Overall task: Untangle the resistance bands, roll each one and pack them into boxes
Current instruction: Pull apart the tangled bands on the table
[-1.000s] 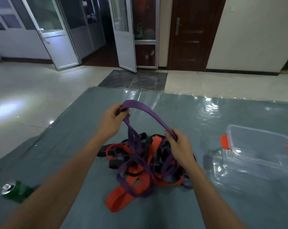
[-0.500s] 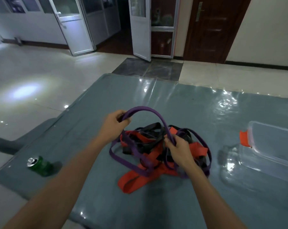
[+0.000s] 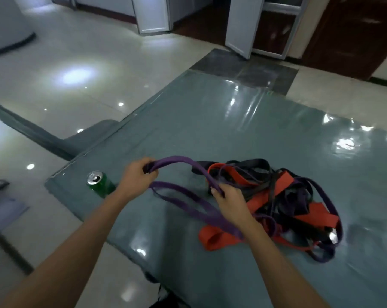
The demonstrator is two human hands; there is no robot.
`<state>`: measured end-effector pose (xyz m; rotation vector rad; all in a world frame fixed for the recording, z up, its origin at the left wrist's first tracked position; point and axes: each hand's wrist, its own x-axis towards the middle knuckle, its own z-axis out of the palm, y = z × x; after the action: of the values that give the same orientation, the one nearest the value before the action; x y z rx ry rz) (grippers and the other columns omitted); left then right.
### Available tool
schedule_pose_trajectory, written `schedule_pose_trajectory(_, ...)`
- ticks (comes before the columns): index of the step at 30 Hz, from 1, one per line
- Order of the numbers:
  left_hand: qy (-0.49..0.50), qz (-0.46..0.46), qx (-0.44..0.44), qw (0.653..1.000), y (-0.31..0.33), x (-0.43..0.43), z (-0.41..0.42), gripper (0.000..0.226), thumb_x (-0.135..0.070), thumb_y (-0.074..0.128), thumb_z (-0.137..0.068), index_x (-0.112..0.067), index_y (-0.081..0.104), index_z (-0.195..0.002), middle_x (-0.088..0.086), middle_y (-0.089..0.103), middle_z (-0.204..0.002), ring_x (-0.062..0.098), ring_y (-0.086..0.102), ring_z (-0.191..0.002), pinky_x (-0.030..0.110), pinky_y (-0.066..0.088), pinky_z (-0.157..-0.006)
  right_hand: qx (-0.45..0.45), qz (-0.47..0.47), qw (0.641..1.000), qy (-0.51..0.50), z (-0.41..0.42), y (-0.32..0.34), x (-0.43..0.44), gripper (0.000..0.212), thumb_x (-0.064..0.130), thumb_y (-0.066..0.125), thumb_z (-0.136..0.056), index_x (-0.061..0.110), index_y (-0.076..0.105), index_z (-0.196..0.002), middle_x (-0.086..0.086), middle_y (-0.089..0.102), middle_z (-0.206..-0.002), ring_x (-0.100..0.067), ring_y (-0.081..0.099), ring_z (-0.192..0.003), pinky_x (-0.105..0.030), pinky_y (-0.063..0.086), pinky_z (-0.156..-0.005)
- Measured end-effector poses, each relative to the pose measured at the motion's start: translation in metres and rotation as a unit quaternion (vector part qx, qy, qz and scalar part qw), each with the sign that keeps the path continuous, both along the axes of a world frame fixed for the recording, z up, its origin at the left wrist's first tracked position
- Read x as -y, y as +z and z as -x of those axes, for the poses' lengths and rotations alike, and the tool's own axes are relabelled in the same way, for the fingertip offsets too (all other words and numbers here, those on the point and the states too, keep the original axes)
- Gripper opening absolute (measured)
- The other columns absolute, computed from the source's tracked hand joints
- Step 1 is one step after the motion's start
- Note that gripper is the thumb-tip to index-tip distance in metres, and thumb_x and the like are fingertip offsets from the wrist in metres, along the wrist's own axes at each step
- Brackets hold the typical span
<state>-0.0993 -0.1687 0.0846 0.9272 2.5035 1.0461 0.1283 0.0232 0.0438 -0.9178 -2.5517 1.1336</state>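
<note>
A tangled heap of red, black and purple resistance bands [image 3: 283, 196] lies on the grey-green table [image 3: 210, 121]. One purple band [image 3: 188, 202] stretches out of the heap toward the left. My left hand [image 3: 137, 174] grips the folded end of this purple band, left of the heap. My right hand [image 3: 232, 196] pinches the same band where it arches down at the heap's left edge. A lower strand of the band runs along the table under my right wrist. No box is in view.
A green drink can [image 3: 99, 184] stands near the table's left corner, close to my left forearm. The table's front edge runs diagonally below my arms. A grey bench or seat [image 3: 54, 138] sits on the shiny tiled floor to the left.
Both hands have drawn the purple band leftward out of the heap. The view has swung left and down, so the clear plastic box at the right has left the frame.
</note>
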Motion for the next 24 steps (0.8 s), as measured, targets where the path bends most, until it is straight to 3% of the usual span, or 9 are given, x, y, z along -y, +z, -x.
schedule_pose_trajectory(5,0.029,0.017,0.037,0.999,-0.025,0.044,0.032,0.039,-0.003,0.07,-0.083,-0.022,0.067,-0.117,-0.003,0.072,-0.1,0.017,0.067,-0.09,0.034,0.053,-0.086,0.027,-0.022,0.998,0.047,0.055,-0.009,0.029,0.032,0.024,0.059,-0.098,0.021,0.045,-0.069,0.008,0.043,-0.064,-0.018,0.046,-0.066,-0.032,0.029,-0.062)
schedule_pose_trajectory(9,0.019,0.063,0.031,0.997,-0.053,0.063,0.044,0.035,-0.009,0.076,-0.082,-0.018,0.069,-0.115,-0.003,0.069,-0.095,0.019,0.066,-0.093,0.034,0.052,-0.092,0.098,-0.027,0.99,0.094,0.081,-0.037,0.042,0.024,0.025,0.06,-0.097,0.014,0.058,-0.076,-0.004,0.056,-0.081,-0.029,0.058,-0.084,-0.032,0.034,-0.07)
schedule_pose_trajectory(11,0.0,0.095,0.035,0.995,-0.066,0.066,0.047,0.036,-0.015,0.076,-0.083,-0.017,0.068,-0.118,-0.001,0.07,-0.099,0.022,0.066,-0.099,0.03,0.049,-0.094,0.166,-0.042,0.98,0.104,0.088,-0.056,0.044,0.026,0.032,0.059,-0.097,0.008,0.068,-0.105,-0.013,0.064,-0.116,-0.034,0.057,-0.113,-0.036,0.044,-0.09)
schedule_pose_trajectory(12,-0.016,0.105,0.018,0.994,-0.072,0.067,0.047,0.038,-0.018,0.075,-0.083,-0.017,0.067,-0.119,0.001,0.071,-0.106,0.024,0.066,-0.104,0.03,0.047,-0.095,0.199,-0.055,0.972,0.108,0.089,-0.064,0.045,0.038,0.035,0.059,-0.096,0.01,0.064,-0.124,-0.014,0.056,-0.137,-0.033,0.05,-0.127,-0.038,0.041,-0.103)
schedule_pose_trajectory(14,-0.064,0.121,-0.042,0.99,-0.084,0.064,0.046,0.049,-0.035,0.069,-0.079,-0.02,0.064,-0.126,0.002,0.068,-0.122,0.028,0.061,-0.115,0.035,0.047,-0.1,0.24,-0.068,0.962,0.111,0.088,-0.073,0.048,0.06,0.04,0.058,-0.096,0.015,0.042,-0.148,-0.01,0.038,-0.156,-0.03,0.034,-0.143,-0.042,0.031,-0.115)
schedule_pose_trajectory(17,-0.153,0.164,-0.082,0.971,-0.097,0.051,0.035,0.074,-0.057,0.059,-0.078,-0.028,0.047,-0.145,-0.001,0.049,-0.147,0.025,0.043,-0.138,0.042,0.038,-0.11,0.28,-0.075,0.949,0.124,0.084,-0.081,0.051,0.078,0.044,0.06,-0.095,0.016,0.022,-0.156,-0.008,0.029,-0.16,-0.028,0.027,-0.147,-0.046,0.027,-0.115)
schedule_pose_trajectory(19,-0.22,0.223,-0.088,0.946,-0.107,0.038,0.026,0.09,-0.065,0.061,-0.081,-0.032,0.025,-0.156,-0.003,0.023,-0.163,0.022,0.016,-0.152,0.045,0.02,-0.12,0.3,-0.098,0.939,0.133,0.08,-0.084,0.052,0.083,0.042,0.061,-0.094,0.016,0.015,-0.158,-0.007,0.024,-0.162,-0.026,0.024,-0.149,-0.046,0.026,-0.116)
schedule_pose_trajectory(22,-0.278,0.294,-0.096,0.91,-0.121,0.016,0.022,0.107,-0.073,0.059,-0.081,-0.033,0.0,-0.159,-0.004,-0.008,-0.168,0.021,-0.014,-0.154,0.049,0.001,-0.123,0.318,-0.135,0.933,0.102,0.071,-0.087,0.051,0.086,0.039,0.064,-0.092,0.016,0.015,-0.158,-0.008,0.028,-0.16,-0.028,0.03,-0.146,-0.045,0.03,-0.114)
schedule_pose_trajectory(24,-0.296,0.316,-0.117,0.894,-0.13,0.003,0.024,0.108,-0.072,0.058,-0.082,-0.031,-0.005,-0.159,-0.001,-0.011,-0.168,0.024,-0.017,-0.153,0.054,-0.002,-0.123,0.328,-0.156,0.929,0.065,0.062,-0.087,0.048,0.082,0.039,0.067,-0.089,0.014,0.024,-0.154,-0.01,0.039,-0.153,-0.03,0.038,-0.139,-0.045,0.036,-0.11)
